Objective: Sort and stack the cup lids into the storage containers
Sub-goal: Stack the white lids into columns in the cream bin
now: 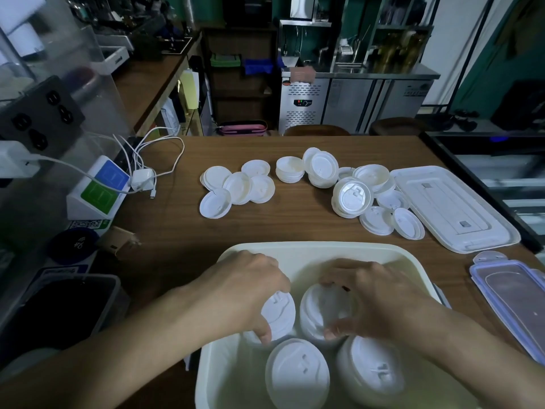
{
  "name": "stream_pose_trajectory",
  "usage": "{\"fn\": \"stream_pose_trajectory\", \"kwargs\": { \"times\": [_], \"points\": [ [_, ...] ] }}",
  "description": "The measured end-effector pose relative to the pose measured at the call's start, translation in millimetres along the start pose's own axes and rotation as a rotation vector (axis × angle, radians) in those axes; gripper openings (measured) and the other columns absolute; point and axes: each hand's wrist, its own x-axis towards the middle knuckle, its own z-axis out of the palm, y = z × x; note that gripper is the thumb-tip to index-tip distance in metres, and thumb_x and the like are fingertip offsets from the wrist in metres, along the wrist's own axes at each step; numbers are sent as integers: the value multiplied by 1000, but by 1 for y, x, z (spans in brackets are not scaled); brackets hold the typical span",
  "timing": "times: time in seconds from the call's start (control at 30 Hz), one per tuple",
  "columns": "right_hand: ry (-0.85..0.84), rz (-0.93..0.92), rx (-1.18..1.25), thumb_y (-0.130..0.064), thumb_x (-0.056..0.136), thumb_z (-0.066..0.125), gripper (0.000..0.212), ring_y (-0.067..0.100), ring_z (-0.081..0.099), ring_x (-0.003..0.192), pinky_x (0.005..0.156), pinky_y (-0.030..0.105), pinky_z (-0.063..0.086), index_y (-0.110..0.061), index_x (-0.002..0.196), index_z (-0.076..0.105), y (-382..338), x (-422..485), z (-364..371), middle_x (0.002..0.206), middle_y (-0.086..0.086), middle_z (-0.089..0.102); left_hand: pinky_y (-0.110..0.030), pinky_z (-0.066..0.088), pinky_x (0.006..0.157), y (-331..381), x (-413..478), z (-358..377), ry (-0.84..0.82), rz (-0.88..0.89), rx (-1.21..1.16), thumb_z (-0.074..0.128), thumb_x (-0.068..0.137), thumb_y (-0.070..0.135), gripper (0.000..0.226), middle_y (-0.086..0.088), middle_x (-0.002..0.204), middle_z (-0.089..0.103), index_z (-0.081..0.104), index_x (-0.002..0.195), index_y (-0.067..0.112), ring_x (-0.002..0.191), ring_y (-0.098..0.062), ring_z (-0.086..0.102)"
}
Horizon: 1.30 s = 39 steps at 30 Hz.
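While both hands reach into the cream tub, the left hand curls fingers and thumb round a tilted lid stack at the tub's left side. The right hand clamps fingers and thumb round a second stack just beside it. Two more stacks lie at the tub's near end, a middle stack and a right stack, making four in all. Beyond the tub on the table, about five lids form the left group. The right heap overlaps too much to count. Right of the tub lie two flat covers, a white cover and a clear cover.
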Motion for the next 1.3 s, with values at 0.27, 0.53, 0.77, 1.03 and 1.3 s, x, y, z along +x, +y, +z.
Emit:
{"fn": "stream_pose_trajectory", "kwargs": {
  "times": [0.27,0.53,0.77,1.03,1.3],
  "points": [
    [36,12,-61,-78,71,69,79,9,58,123,86,28,43,-44,140,48,-6,2,-7,148,-28,42,-35,49,92,-11,4,-4,53,27,-11,82,74,64,68,14,115,55,60,134,42,111,-11,53],
    [184,-116,-19,-80,79,61,76,2,59,117,91,29,50,-46,144,44,-1,-4,-31,135,-28,55,-36,53,83,-13,-8,-23,139,35,-24,60,78,85,60,13,101,56,62,111,35,98,-8,55],
    [320,-248,397,-45,79,86,31,4,64,76,61,12,44,-29,103,73,7,35,-72,82,-16,68,-26,53,73,-49,-3,-60,409,75,-267,67,87,62,36,17,91,62,75,109,34,85,-5,63],
    [263,-237,350,-20,87,81,42,11,67,99,87,30,54,-20,127,67,14,153,-79,110,-6,70,-28,50,78,-142,58,-26,635,-238,-426,79,87,45,38,16,106,63,70,121,32,96,-5,64],
    [131,-111,169,-47,74,89,104,26,48,135,108,42,45,-20,157,33,12,256,-55,151,3,45,-32,39,104,-184,88,9,437,-559,-485,84,76,58,92,0,152,46,43,150,22,142,-22,40]
  ]
}}
